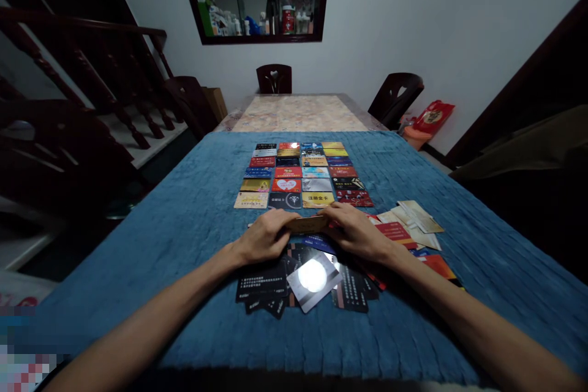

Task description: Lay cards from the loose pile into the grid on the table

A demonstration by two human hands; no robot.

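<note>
A gold-brown plastic card (307, 225) is held level between my two hands, just in front of a grid of laid-out cards. My left hand (267, 234) pinches its left end, with the fingers curled and the thumb below. On the other end, my right hand (356, 229) grips in the same way. Closest to the held card in the grid are a yellow card (318, 198) and a dark grey card (285, 200). Under and in front of my hands lie loose black cards (261, 282) and a shiny silver card (314, 280) reflecting light.
Beside my right wrist, red cards (395, 234), cream cards (420, 220) and an orange card (438, 267) lie in a loose heap. A blue cloth (184, 214) covers the near table. Dark wooden chairs (274, 78) stand around its far part.
</note>
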